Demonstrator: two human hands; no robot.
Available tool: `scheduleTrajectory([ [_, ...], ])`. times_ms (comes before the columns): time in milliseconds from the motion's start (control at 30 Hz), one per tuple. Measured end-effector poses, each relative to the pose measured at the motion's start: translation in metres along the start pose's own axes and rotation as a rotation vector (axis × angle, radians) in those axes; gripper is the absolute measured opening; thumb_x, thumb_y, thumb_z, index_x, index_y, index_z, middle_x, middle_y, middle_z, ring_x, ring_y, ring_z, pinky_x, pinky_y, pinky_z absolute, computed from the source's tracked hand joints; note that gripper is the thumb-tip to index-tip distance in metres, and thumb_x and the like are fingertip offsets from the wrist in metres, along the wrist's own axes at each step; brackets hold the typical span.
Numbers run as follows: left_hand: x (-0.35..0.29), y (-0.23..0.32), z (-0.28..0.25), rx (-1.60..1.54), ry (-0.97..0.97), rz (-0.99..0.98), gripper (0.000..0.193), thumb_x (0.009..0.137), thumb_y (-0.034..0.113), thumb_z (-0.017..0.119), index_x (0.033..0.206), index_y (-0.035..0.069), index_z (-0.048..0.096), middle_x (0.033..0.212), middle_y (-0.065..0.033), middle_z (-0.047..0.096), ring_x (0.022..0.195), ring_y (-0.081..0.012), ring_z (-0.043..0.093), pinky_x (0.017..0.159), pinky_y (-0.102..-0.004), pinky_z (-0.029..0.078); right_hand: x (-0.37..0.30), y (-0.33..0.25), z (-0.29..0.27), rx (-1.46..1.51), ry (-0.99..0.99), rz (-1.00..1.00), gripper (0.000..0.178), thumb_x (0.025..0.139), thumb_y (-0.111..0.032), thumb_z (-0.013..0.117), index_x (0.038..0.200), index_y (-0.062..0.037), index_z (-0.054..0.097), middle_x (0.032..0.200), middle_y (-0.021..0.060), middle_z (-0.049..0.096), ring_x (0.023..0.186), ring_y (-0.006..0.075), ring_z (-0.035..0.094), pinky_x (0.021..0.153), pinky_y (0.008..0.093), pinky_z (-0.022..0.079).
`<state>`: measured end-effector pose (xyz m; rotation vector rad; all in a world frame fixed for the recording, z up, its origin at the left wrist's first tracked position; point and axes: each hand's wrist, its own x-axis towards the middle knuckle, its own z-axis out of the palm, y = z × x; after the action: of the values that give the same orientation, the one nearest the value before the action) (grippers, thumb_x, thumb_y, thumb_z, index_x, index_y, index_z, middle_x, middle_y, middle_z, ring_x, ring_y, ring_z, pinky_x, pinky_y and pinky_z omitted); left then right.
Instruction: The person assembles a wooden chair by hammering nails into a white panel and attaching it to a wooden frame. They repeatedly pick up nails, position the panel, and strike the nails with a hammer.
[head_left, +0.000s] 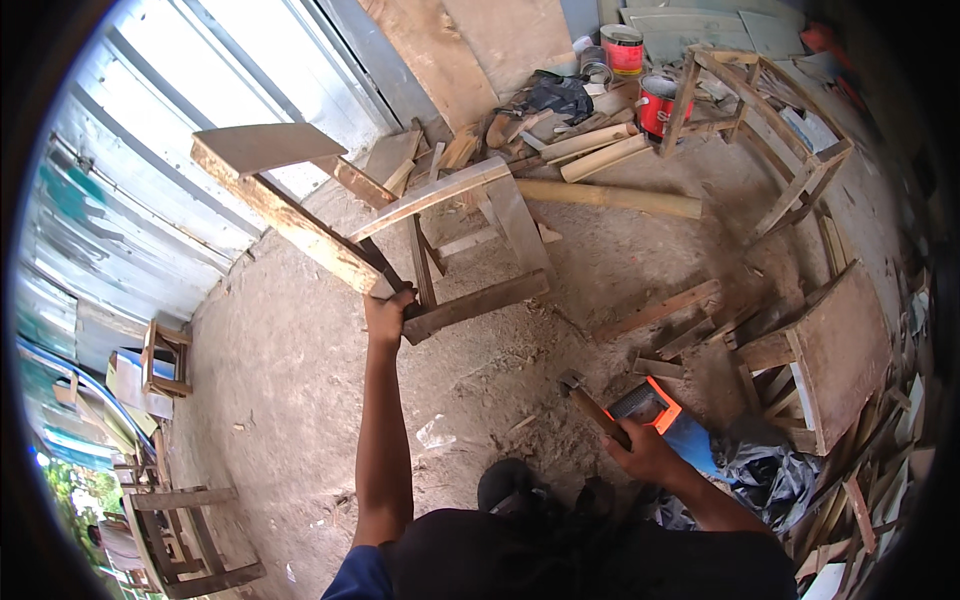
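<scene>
My left hand [386,314] is wrapped round a bar of a wooden chair frame [290,222], where its pieces meet. The frame is tilted, with a flat board at its upper left end and bare legs and rails toward the right. In my right hand [645,456] is a hammer [596,408], held by its wooden handle. Its metal head points up and left, over the floor and apart from the chair frame. Just beyond my right hand lies an orange-edged container [660,405] with a dark inside.
Wood offcuts [600,150] and red cans [656,105] lie at the back. Another wooden frame [770,120] stands at the far right, with a boarded wooden piece [840,350] nearer. Black plastic [770,480] lies beside scrap wood. A corrugated metal wall [180,130] runs along the left.
</scene>
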<state>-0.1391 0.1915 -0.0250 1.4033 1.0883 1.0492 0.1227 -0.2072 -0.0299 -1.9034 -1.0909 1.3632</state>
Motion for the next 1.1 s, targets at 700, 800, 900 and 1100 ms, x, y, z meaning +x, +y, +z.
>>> scheduleTrajectory([
  [700,-0.006,0.003,0.004,0.013,-0.004,0.010,0.018,0.075,-0.002,0.066,0.093,-0.004,0.067,0.084,-0.0110,0.070,0.076,-0.0219,0.068,0.069,-0.0350,0.054,0.008,0.030,0.016,-0.106,-0.050,0.071,0.052,0.095,-0.039,0.062,0.124,0.0031,0.056,0.094,0.0214,0.067,0.090,0.0309,0.067,0.081,0.0407,0.051],
  [800,-0.016,-0.006,0.001,0.028,0.013,0.020,0.018,0.075,-0.002,0.067,0.094,-0.004,0.068,0.085,-0.0110,0.071,0.077,-0.0219,0.068,0.070,-0.0343,0.054,0.010,0.038,0.019,-0.054,0.015,0.015,0.043,0.093,-0.036,0.066,0.110,0.0019,0.059,0.081,0.0150,0.063,0.074,0.0239,0.063,0.067,0.0388,0.048],
  [900,-0.030,-0.013,0.004,0.045,0.028,0.024,0.019,0.075,0.000,0.069,0.093,-0.004,0.069,0.086,-0.0106,0.071,0.078,-0.0216,0.068,0.071,-0.0342,0.054,0.010,0.043,0.019,-0.065,0.013,0.030,0.042,0.092,-0.035,0.066,0.111,0.0019,0.059,0.081,0.0152,0.063,0.074,0.0240,0.063,0.067,0.0389,0.049],
  [1100,-0.052,-0.046,-0.013,0.315,-0.023,0.064,0.017,0.079,0.007,0.075,0.094,0.000,0.070,0.088,-0.0082,0.071,0.080,-0.0193,0.068,0.073,-0.0330,0.054,0.012,0.054,0.027,-0.046,0.066,-0.039,0.040,0.093,-0.033,0.066,0.111,0.0024,0.059,0.083,0.0157,0.063,0.075,0.0234,0.061,0.068,0.0381,0.048],
])
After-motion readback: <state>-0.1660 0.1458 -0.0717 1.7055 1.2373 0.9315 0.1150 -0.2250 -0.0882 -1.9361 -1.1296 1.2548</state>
